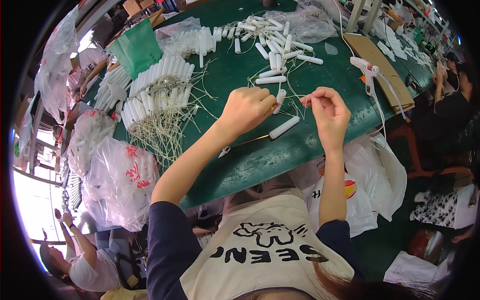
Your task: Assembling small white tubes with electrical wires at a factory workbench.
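Two bare hands work close together over the green table (240,167), and the clock here is centred between them, with 12 pointing away from the person. At 9 o'clock the left hand (247,107) is curled, knuckles up; its fingertips are hidden, so I cannot tell whether it grips the short white tube (281,97) just beside it, near the centre. At 3 o'clock the right hand (327,110) pinches a pale wire (303,96) between thumb and fingertips.

For good handling, I would brace the tube firmly and guide the wire with small, even pulls, since wire this thin looks easy to kink. Pinching close to the tube should give finer control than holding the far end.

A white cylinder with a thin rod (284,128) lies at 6 o'clock, the rod slanting toward 8 (best not to drag a sleeve across it). Loose white tubes (276,57) crowd 12 o'clock, and a tangled wired bundle (152,120) sits farther out toward 9; slack should be steered away from both. The white glue gun (369,76) rests between 2 and 3.
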Available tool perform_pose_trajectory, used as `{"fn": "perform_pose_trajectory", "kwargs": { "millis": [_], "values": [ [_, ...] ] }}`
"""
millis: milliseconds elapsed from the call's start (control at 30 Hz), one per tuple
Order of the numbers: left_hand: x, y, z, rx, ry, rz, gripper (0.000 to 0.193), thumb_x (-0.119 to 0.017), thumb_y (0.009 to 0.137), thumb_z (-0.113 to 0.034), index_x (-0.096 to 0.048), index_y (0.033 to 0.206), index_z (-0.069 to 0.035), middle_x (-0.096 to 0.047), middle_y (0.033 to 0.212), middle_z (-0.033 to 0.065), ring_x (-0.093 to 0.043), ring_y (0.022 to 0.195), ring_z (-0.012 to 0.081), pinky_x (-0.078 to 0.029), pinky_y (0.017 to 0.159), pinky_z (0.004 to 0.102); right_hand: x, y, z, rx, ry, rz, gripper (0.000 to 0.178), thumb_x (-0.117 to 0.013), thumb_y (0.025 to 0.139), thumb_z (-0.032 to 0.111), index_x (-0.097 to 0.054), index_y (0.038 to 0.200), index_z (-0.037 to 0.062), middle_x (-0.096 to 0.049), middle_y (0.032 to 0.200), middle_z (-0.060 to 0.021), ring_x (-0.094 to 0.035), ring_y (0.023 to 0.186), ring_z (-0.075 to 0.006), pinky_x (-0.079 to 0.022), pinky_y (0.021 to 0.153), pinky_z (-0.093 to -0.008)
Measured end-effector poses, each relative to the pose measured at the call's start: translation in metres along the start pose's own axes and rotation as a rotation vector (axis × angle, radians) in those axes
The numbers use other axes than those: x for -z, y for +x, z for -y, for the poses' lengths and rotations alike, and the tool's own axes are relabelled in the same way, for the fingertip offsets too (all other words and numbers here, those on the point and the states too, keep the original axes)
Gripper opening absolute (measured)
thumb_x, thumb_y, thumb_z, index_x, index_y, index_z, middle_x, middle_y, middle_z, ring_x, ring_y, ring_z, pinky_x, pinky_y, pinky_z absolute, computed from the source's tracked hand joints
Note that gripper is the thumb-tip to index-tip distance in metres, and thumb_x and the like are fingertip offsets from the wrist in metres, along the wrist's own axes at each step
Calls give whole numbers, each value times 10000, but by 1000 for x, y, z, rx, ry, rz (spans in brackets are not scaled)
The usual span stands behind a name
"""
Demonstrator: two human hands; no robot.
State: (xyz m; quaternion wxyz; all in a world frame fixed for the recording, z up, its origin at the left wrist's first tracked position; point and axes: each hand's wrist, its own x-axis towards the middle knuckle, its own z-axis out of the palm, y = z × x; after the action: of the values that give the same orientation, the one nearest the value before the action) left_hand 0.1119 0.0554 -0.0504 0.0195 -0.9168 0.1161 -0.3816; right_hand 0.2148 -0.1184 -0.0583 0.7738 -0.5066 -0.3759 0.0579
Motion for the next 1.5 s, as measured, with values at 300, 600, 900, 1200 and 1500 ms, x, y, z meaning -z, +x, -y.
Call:
{"fn": "perform_pose_trajectory", "kwargs": {
  "millis": [300, 600, 900, 1200, 1500],
  "values": [
    [21, -9, -13, 127, -304, 112, 116, -726, 707, -121, -671, 806, -97, -538, 590, 22, -525, 487, 188, -394, 438, 293, 1, 1, -2, -224, 29, 100, 151, -518, 887, -14, -550, 1033, -29, -591, 882, -61, -564, 760, -88, -460, 697, -222],
    [62, -26, 7, 708, -708, 149, 146, -662, 801, -109, -662, 868, 21, -579, 645, 10, -427, 564, 31, -359, 485, 208, -13, 3, -5, -281, -3, 287, 221, -492, 911, 20, -568, 1116, -17, -593, 901, -33, -504, 744, -59, -422, 663, -196],
    [89, -42, 52, 887, -582, -124, 160, -608, 850, -115, -692, 884, 17, -614, 726, -19, -458, 630, 17, -355, 541, 188, -25, 11, -31, -321, -1, 328, 226, -486, 923, 40, -562, 1128, -21, -634, 943, -88, -610, 844, -135, -490, 759, -244],
    [110, -60, 61, 764, -695, -328, 143, -604, 832, -74, -678, 855, 46, -618, 751, 9, -433, 626, 42, -318, 559, 209, -39, 28, -63, -155, -513, 445, 368, -605, 835, 56, -529, 1195, 51, -537, 1144, -123, -534, 1052, -181, -467, 833, -303],
    [126, -54, 50, 516, -779, -188, 117, -606, 756, -50, -680, 781, 37, -505, 596, 17, -380, 549, 69, -253, 499, 244, -74, 52, -94, 227, -816, 414, 627, -719, 723, 64, -462, 1281, 188, -368, 1310, -168, -319, 1237, -393, -307, 1027, -458]
  ]
}}
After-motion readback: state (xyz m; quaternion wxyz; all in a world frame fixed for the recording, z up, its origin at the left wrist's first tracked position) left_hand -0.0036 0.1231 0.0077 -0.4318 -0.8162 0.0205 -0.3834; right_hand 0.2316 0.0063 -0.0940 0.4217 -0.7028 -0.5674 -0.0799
